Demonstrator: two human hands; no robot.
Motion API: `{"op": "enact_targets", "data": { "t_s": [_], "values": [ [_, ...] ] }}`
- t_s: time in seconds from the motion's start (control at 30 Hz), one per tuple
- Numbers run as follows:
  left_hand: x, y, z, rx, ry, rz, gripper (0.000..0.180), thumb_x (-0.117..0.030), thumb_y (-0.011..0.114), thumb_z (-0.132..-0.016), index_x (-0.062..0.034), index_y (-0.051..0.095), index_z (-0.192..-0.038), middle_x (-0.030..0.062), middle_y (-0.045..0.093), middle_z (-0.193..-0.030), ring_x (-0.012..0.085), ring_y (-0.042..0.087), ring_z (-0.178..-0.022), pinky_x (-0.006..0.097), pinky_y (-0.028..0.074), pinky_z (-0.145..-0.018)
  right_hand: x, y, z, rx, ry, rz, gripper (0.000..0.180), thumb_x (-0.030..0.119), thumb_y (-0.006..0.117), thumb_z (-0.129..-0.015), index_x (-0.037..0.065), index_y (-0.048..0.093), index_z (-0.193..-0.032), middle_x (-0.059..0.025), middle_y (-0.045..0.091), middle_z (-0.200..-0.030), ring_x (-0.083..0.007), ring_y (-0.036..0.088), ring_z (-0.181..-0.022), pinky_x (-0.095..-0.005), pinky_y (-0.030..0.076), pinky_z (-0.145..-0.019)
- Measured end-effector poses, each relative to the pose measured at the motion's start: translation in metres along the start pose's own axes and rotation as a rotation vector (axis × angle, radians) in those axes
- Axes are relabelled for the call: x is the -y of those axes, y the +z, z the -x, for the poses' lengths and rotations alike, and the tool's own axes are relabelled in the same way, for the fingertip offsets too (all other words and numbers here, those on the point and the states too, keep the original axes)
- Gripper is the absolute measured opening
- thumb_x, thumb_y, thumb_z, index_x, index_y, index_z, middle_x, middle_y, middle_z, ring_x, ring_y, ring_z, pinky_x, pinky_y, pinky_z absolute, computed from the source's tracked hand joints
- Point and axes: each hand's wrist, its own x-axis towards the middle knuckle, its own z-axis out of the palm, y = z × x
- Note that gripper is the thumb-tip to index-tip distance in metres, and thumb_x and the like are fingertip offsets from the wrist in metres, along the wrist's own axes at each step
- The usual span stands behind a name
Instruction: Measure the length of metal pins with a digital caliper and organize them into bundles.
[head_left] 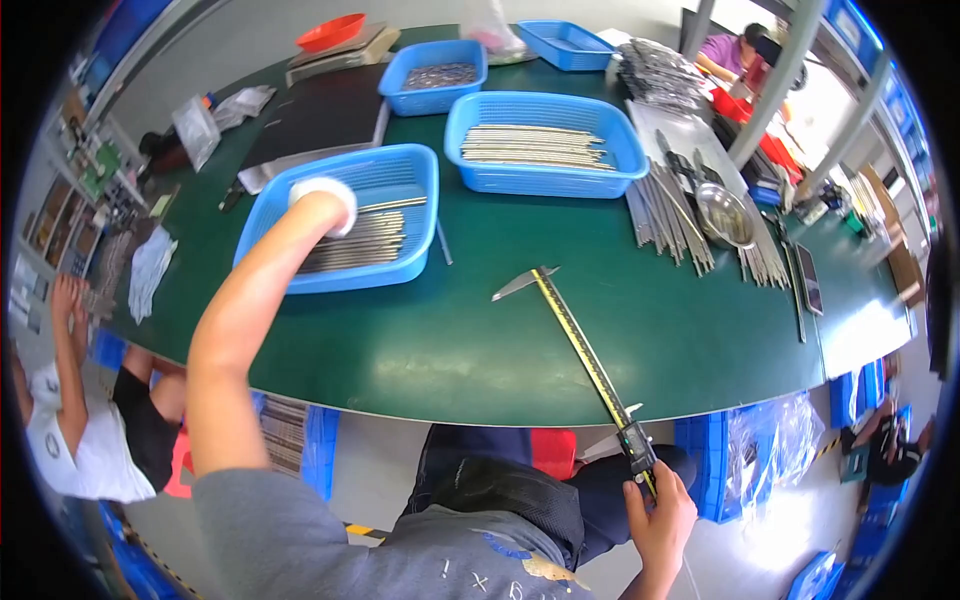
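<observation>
Down at five o'clock, off the tabletop's (450,340) near edge, my right hand (660,520) has a closed grip around the slider end of a long caliper (585,350), whose beam runs up toward eleven o'clock with the jaws resting on the green surface. Up at ten o'clock my gloved left hand (325,200) is inside a blue basket (400,165), fingers on the metal rods (365,235); can't tell how tight that grip is.
</observation>
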Motion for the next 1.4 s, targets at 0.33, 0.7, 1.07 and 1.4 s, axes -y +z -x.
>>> {"op": "enact_targets", "data": {
  "t_s": [0.33,0.7,1.07,1.4],
  "values": [
    [0.012,-0.001,-0.020,-0.156,-0.033,0.120,0.041,-0.006,0.062,-0.067,0.0007,0.064,-0.108,0.0259,0.059,-0.114,0.0362,0.057,-0.111,0.039,0.048,-0.092,-0.005,0.001,-0.006,-0.020,-0.074,0.062,0.040,0.034,0.067,-0.079,0.005,0.060,-0.106,-0.0095,0.059,-0.078,-0.0290,0.062,-0.066,-0.0380,0.049,-0.056],
    [-0.145,-0.019,0.134,-1.016,1.552,0.673,0.032,-0.003,0.064,-0.064,-0.0084,0.066,-0.095,0.0079,0.064,-0.079,0.0276,0.063,-0.072,0.036,0.052,-0.065,-0.003,0.011,-0.001,-0.151,-0.050,0.018,0.029,0.027,0.070,-0.078,0.006,0.060,-0.096,-0.0084,0.059,-0.076,-0.0267,0.061,-0.063,-0.0365,0.047,-0.053],
    [-0.197,0.032,0.148,-0.957,1.621,0.778,0.025,-0.013,0.062,-0.064,-0.0121,0.063,-0.089,0.0010,0.058,-0.079,0.0182,0.057,-0.065,0.029,0.048,-0.053,0.003,0.001,0.000,-0.163,-0.036,0.048,0.025,0.015,0.070,-0.077,0.003,0.060,-0.096,-0.0087,0.055,-0.071,-0.0232,0.056,-0.055,-0.0316,0.042,-0.050],
    [-0.201,0.036,0.147,-0.960,1.607,0.869,0.013,-0.016,0.061,-0.067,-0.0119,0.059,-0.079,0.0018,0.054,-0.075,0.0188,0.056,-0.065,0.030,0.048,-0.059,0.001,0.001,0.002,-0.137,-0.019,0.052,0.025,0.015,0.069,-0.078,0.001,0.059,-0.096,-0.0099,0.053,-0.069,-0.0233,0.053,-0.053,-0.0319,0.040,-0.049]
  ]
}}
